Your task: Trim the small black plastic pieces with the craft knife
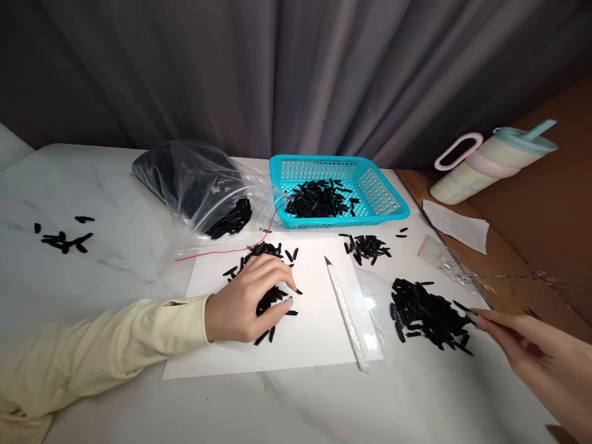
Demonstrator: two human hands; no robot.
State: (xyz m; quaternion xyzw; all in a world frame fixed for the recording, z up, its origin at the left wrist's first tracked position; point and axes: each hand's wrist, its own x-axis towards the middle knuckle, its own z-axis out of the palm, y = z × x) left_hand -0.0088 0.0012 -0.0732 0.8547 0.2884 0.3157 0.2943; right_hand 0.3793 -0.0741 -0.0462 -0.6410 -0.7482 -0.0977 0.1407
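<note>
My left hand (250, 293) rests over a pile of small, narrow black pieces (272, 296) on a white sheet of paper (309, 348). Its thumb and index finger are apart, with one black piece beside the index fingertip; the palm side is hidden. At the right, my right hand (527, 342) pinches a slim black piece (462, 306) between thumb and finger. That piece is at the edge of a larger black heap (430, 314) on the table. Between the hands lies a white pencil-like stick (345, 311) with a dark pointed tip.
A turquoise basket (340, 222) holds many black pieces. Left of it lies a clear plastic bag (198, 185) of them, near a red string (217, 251). Smaller groups lie at the far left (67, 242) and below the basket (367, 248). A tumbler (485, 166) stands back right.
</note>
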